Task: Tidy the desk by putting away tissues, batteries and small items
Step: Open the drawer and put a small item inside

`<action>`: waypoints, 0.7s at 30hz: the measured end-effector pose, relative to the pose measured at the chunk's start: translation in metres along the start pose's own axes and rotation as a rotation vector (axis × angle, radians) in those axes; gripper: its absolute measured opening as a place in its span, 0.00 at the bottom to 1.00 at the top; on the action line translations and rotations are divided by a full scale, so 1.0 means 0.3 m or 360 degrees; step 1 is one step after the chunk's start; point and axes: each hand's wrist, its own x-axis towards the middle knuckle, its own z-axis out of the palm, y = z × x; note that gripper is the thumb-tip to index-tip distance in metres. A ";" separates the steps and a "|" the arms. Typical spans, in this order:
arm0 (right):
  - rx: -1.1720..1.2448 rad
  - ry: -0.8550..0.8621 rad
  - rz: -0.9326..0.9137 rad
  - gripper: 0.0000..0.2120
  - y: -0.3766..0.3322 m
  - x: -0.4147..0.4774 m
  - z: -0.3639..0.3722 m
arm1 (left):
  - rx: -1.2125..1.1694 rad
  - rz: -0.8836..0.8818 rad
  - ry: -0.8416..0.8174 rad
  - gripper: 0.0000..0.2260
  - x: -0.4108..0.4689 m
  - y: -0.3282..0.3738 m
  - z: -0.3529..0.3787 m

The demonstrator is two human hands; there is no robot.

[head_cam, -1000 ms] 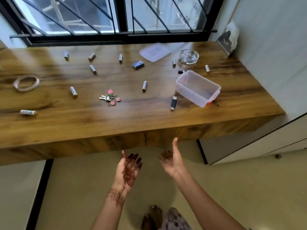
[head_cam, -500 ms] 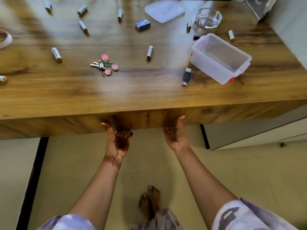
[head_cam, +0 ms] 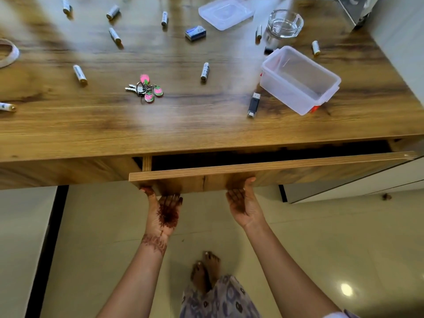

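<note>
While the drawer (head_cam: 252, 172) stands ajar, left hand (head_cam: 164, 214) and right hand (head_cam: 244, 207) clamp fingers (head_cam: 174, 199) under it.

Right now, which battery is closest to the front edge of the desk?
The battery at the far left, half cut off by the picture. All the others lie farther back on the desk.

Two hands, a left hand (head_cam: 164, 214) and a right hand (head_cam: 244, 207), gripped one drawer front (head_cam: 298, 174). Beyond that grip lay nine cylinder batteries (head_cam: 66, 6) (head_cam: 112, 12) (head_cam: 164, 18) (head_cam: 114, 35) (head_cam: 258, 32) (head_cam: 316, 47) (head_cam: 79, 75) (head_cam: 205, 71) (head_cam: 6, 107), one small blue block (head_cam: 195, 32), one key bunch (head_cam: 144, 88) and one USB stick (head_cam: 253, 104). Beyond and right of the grip stood one clear tub (head_cam: 275, 84), one lid (head_cam: 226, 12) and one glass ashtray (head_cam: 284, 24). Far left of it lay one tape ring (head_cam: 13, 52).
</note>
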 end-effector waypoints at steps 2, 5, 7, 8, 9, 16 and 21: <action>-0.0162 0.0005 0.0002 0.45 -0.010 -0.054 0.006 | 0.0085 0.0014 -0.0020 0.53 -0.027 -0.003 0.000; -0.0744 0.0359 -0.0358 0.24 0.004 -0.113 -0.011 | 0.0747 0.0280 0.0225 0.30 -0.090 -0.031 0.001; -0.1351 0.0559 -0.1063 0.24 0.001 -0.160 -0.022 | 0.1415 0.0931 0.0547 0.15 -0.144 -0.046 0.007; -0.1642 0.0504 -0.1464 0.24 -0.008 -0.174 -0.028 | 0.1649 0.1335 0.0602 0.13 -0.172 -0.042 0.019; -0.1893 0.0396 -0.1788 0.24 -0.022 -0.170 -0.037 | 0.1831 0.1727 0.0541 0.12 -0.190 -0.037 0.032; -0.3190 0.0080 -0.2185 0.33 -0.156 -0.126 -0.005 | 0.3280 0.2402 -0.0042 0.26 -0.126 0.035 0.109; -0.3506 0.0058 -0.2076 0.33 -0.162 -0.139 -0.024 | 0.3697 0.2237 0.0035 0.34 -0.136 0.015 0.068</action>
